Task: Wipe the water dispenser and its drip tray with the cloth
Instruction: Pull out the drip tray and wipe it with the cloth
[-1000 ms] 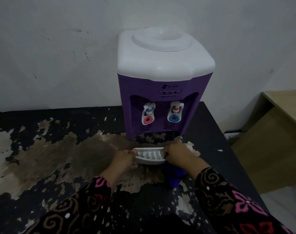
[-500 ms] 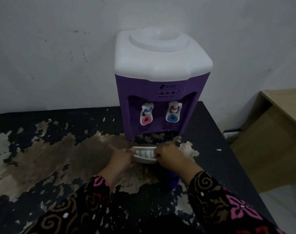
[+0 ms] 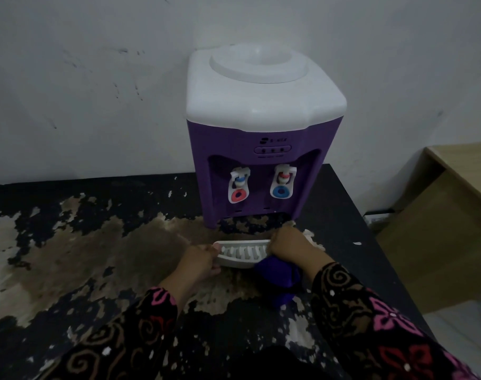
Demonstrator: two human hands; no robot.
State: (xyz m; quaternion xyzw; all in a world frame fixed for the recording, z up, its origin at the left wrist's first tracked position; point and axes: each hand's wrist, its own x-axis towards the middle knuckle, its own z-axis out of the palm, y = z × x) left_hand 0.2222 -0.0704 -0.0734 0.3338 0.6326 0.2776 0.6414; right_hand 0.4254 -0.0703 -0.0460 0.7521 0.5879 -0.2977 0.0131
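A purple water dispenser (image 3: 264,149) with a white top and two taps stands at the back of the table against the wall. Its white slotted drip tray (image 3: 240,253) is out of the dispenser, lying on the table just in front of it. My left hand (image 3: 201,263) grips the tray's left end. My right hand (image 3: 291,248) is curled over the tray's right end and holds a blue cloth (image 3: 279,281), which bunches under the hand and hangs toward me.
The black table (image 3: 69,270) has a badly peeled top with large pale brown patches. Its right edge runs close past the dispenser. A light wooden desk (image 3: 453,215) stands to the right, below table level. A white wall is behind.
The tray with both hands on it shifted slightly left and back. More of the blue cloth now shows under my right hand, by the tray's right end.
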